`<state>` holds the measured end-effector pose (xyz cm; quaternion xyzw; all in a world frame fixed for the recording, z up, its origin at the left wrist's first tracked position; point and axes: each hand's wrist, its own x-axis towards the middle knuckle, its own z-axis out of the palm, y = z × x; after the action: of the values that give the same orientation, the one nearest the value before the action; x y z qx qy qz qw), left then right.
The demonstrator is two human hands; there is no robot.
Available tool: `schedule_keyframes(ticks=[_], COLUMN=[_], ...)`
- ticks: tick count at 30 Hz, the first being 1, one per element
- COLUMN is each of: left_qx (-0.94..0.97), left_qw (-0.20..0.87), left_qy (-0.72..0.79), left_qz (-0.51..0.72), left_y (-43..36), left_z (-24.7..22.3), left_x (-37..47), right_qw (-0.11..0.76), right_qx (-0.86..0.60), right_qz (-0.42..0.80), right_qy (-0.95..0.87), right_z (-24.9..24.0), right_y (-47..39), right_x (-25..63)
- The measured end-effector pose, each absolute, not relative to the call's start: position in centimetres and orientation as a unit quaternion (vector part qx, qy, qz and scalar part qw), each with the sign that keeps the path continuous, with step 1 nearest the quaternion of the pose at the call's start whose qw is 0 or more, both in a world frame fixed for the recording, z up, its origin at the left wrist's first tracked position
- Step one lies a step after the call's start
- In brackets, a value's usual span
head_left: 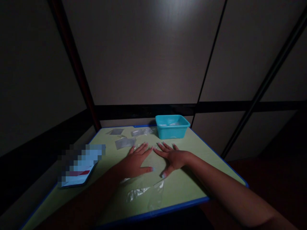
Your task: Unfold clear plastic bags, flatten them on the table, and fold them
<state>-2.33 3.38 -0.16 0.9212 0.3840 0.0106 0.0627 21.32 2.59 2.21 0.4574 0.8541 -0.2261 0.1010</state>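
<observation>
My left hand [135,163] lies palm down on the green tabletop, fingers spread, close to a greyish clear plastic piece [125,142]. Beside it, my right hand [174,158] rests the same way, its fingers apart and nothing held. The index fingertips of both hands nearly meet. Crumpled clear plastic film [138,193] lies on the table nearer to me, below the hands. Some clear film seems to show around the left fingertips, though how far it runs under the hand cannot be made out.
A turquoise basket [173,131] with something clear inside stands at the back right. Other plastic pieces [116,131] lie at the back left. A screen device [80,172], partly blurred, sits at the left. The table [189,195] has a blue edge; panelled doors [148,64] rise behind.
</observation>
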Motion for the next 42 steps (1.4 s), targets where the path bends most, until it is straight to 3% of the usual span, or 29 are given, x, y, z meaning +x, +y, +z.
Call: schedule_keyframes(ticks=[10, 24, 42], left_qx=[0.889, 0.902, 0.884], left_qw=[0.071, 0.098, 0.010], left_qy=[0.450, 0.418, 0.466], left_qz=[-0.037, -0.040, 0.049], left_y=[3.4, 3.1, 4.1], left_z=[-0.3, 0.5, 0.2], left_x=[-2.6, -2.5, -3.0], right_qw=[0.080, 0.116, 0.135], right_qx=[0.481, 0.494, 0.488], right_qz=[-0.227, -0.223, -0.219], right_qy=[0.843, 0.832, 0.834], right_z=[2.3, 2.7, 2.9], right_y=[2.8, 3.0, 3.3], right_x=[21.6, 21.9, 22.3])
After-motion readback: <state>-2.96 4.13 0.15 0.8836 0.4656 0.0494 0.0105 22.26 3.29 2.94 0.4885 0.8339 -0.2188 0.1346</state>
